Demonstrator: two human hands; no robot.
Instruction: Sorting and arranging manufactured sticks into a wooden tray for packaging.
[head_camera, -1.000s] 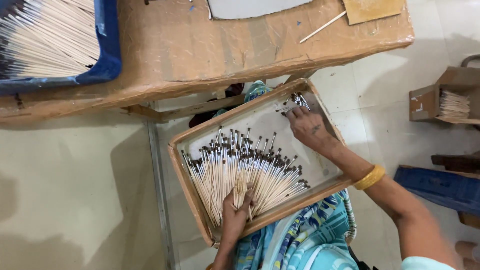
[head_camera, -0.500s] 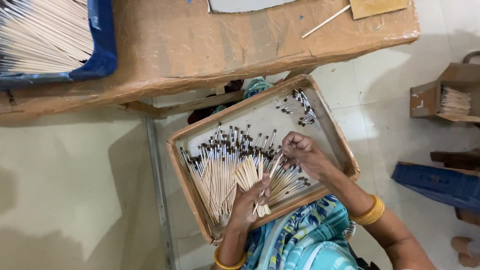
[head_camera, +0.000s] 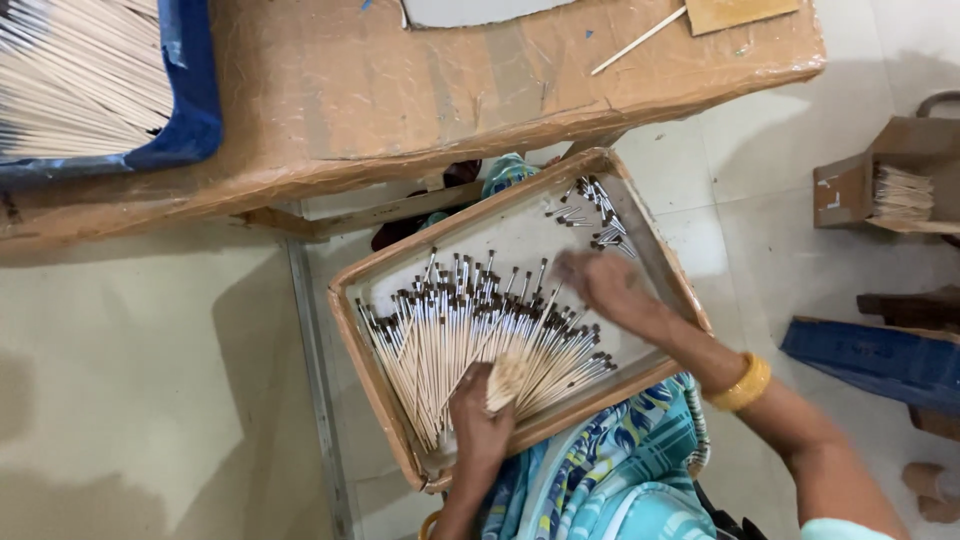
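A brown cardboard tray (head_camera: 375, 375) rests on my lap and holds a fan of thin wooden sticks with dark tips (head_camera: 460, 330). My left hand (head_camera: 478, 420) grips the bare ends of a bundle of these sticks at the tray's near edge. Blurred by motion, my right hand (head_camera: 600, 285) hovers over the tips at the fan's right side, and whether it holds anything is unclear. A small loose group of sticks (head_camera: 590, 210) lies in the tray's far right corner. A yellow bangle (head_camera: 745, 383) is on my right wrist.
A plastic-wrapped brown table (head_camera: 400, 90) stands ahead, with a blue tray of plain sticks (head_camera: 190, 110) at its left and one loose stick (head_camera: 640, 40). To the right sit an open cardboard box with sticks (head_camera: 890, 185) and a blue box (head_camera: 880, 360) on the pale floor.
My right hand came back from the tray's far right corner to the fanned sticks. My left hand gathered a bundle and now grips it lower at the near edge.
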